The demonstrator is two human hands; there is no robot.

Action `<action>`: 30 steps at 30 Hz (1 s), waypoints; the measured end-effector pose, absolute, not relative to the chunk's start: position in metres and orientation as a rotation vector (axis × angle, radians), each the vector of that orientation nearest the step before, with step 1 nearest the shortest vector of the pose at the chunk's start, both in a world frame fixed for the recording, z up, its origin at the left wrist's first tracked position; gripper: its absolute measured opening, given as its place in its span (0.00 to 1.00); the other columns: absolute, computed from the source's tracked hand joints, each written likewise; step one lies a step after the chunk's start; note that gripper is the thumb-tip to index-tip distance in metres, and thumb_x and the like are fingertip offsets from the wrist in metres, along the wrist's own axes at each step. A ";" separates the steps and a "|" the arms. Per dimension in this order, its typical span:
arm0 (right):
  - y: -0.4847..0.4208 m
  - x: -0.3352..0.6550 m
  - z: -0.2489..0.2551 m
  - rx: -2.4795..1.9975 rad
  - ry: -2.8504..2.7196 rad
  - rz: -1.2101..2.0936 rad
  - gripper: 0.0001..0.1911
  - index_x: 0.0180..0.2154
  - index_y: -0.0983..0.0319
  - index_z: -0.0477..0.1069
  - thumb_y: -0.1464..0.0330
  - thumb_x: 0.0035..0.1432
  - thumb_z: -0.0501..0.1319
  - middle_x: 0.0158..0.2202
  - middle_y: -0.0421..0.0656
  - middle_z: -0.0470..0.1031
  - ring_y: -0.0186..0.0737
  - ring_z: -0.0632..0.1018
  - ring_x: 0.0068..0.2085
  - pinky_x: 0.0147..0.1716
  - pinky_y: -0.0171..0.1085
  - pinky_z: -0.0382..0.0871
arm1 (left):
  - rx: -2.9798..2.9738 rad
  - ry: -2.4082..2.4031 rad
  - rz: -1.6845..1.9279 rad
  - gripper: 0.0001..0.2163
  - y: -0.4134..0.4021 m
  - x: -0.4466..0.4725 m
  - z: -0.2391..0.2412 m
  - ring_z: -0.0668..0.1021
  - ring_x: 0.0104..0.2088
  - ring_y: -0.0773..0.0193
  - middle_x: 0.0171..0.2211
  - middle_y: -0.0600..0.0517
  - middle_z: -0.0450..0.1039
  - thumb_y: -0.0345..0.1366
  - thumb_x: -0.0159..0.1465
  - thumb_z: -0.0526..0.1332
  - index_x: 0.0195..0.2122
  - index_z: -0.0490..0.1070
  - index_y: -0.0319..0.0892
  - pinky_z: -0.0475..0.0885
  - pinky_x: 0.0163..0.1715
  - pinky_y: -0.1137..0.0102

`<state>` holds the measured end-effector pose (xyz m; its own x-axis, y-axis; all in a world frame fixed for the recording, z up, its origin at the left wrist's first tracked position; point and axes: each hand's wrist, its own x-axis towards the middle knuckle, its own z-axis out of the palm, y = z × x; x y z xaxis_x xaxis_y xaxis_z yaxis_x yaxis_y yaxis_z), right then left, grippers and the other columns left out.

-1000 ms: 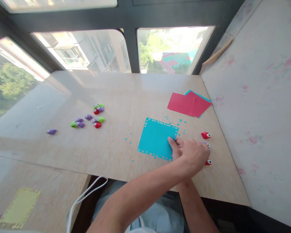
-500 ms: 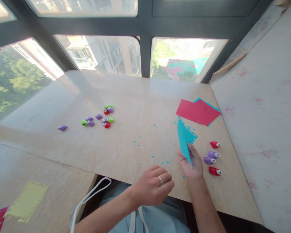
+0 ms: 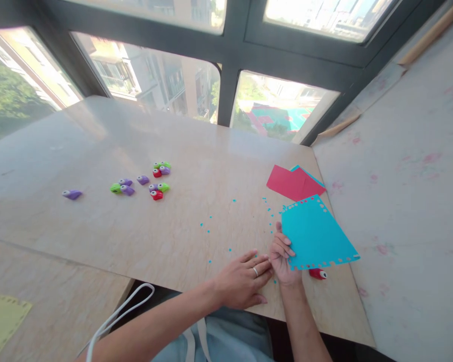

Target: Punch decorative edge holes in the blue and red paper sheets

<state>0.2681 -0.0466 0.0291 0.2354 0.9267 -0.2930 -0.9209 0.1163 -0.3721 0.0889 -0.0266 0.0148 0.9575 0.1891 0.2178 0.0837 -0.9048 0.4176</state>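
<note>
A blue sheet of paper (image 3: pixel 317 234) with small holes punched along its top and bottom edges is in my right hand (image 3: pixel 284 257). The thumb and fingers grip its left side, and its broad face is turned toward me. My left hand (image 3: pixel 243 279) lies low at the table's front edge, fingers stretched out and holding nothing. Its fingertips are close to my right wrist; whether they touch is unclear. Tiny blue paper bits (image 3: pixel 230 250) are scattered about the hands. A red craft punch (image 3: pixel 317 274) peeks out under the sheet, which hides the other punches there.
Red paper sheets (image 3: pixel 287 182) lie at the right by the floral wall (image 3: pixel 407 201). Several purple, green and red craft punches (image 3: pixel 157 195) stand at the left. A yellow punched sheet (image 3: pixel 3 322) is at lower left, near a white cable (image 3: pixel 113 314).
The blue sheet has turned from nearly edge-on to broad face and moved right, over the punches. My left hand has uncurled and lowered its fingers. The view has shifted.
</note>
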 end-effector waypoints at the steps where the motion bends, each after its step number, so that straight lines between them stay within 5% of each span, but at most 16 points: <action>1: -0.046 0.268 0.029 -0.528 -0.003 1.359 0.19 0.51 0.60 0.68 0.80 0.60 0.54 0.25 0.32 0.63 0.21 0.63 0.17 0.17 0.21 0.63 | 2.691 0.207 0.360 0.31 -0.023 0.090 0.014 0.58 0.67 0.52 0.66 0.38 0.58 0.50 0.71 0.46 0.67 0.53 0.31 0.48 0.67 0.56; 20: -0.044 0.271 0.021 -0.444 0.059 1.428 0.18 0.52 0.63 0.68 0.79 0.65 0.48 0.25 0.34 0.64 0.24 0.65 0.18 0.18 0.24 0.65 | 2.741 0.592 0.420 0.26 0.061 0.102 0.010 0.57 0.68 0.50 0.66 0.36 0.58 0.48 0.71 0.49 0.62 0.63 0.34 0.51 0.66 0.55; 24: -0.044 0.271 0.022 -0.473 0.027 1.421 0.16 0.50 0.63 0.69 0.78 0.64 0.50 0.25 0.34 0.65 0.24 0.64 0.18 0.18 0.24 0.65 | 2.669 0.762 0.637 0.25 0.032 0.070 0.020 0.53 0.69 0.51 0.67 0.37 0.56 0.47 0.70 0.51 0.64 0.59 0.37 0.51 0.67 0.53; 30: -0.042 0.269 0.020 -0.527 -0.059 1.435 0.14 0.47 0.64 0.71 0.76 0.64 0.51 0.25 0.35 0.65 0.24 0.63 0.19 0.19 0.25 0.65 | 2.118 1.630 0.978 0.29 -0.008 0.015 -0.003 0.52 0.69 0.47 0.67 0.33 0.52 0.43 0.70 0.52 0.69 0.45 0.38 0.59 0.62 0.44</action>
